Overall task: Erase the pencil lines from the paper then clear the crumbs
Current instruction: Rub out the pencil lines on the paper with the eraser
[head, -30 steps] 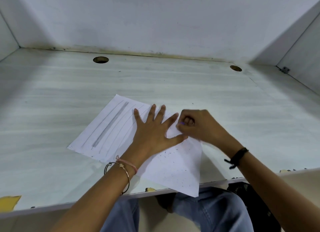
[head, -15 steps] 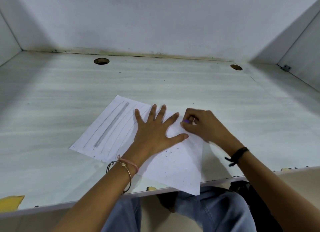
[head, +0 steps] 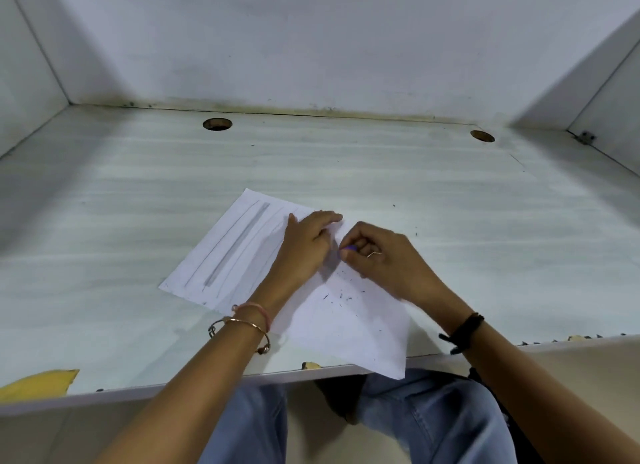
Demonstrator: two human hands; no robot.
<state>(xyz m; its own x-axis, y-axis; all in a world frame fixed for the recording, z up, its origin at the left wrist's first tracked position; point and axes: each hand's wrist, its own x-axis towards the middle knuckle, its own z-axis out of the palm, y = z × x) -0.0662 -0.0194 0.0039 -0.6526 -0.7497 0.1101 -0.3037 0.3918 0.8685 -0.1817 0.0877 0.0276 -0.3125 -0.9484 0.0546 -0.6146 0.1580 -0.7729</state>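
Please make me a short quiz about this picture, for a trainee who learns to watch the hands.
1. True or false: the left hand rests on the paper.
2. Which hand pinches the purple eraser? A) the left hand B) the right hand
3. Fill in: the thick pencil line lies to the ___ of the left hand.
Key: 1 true; 2 B; 3 left.
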